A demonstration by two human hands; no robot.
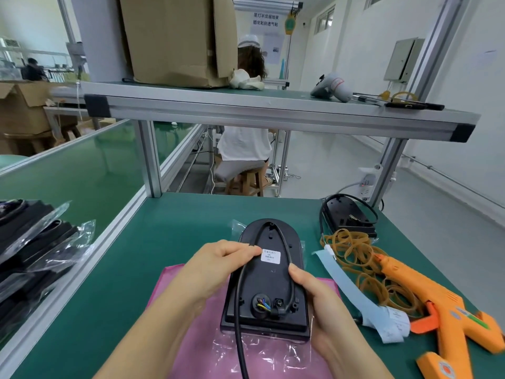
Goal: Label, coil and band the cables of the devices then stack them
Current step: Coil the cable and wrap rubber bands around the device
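One black oval device (269, 294), back up, white label (270, 256) centred, cable (237, 302) looped across; left hand (218, 266) fingers (240, 251) pinched on cable, right hand (314, 299) fingers (297, 274) clamped on device edge.

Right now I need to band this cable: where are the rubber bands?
In the head view, the rubber bands lie piled at right, between the orange glue gun and the blue label strip.

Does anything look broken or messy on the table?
Nothing looks broken. The rubber bands lie in a loose tangle beside the orange glue gun, and coloured wires show through a round hole in the black device.
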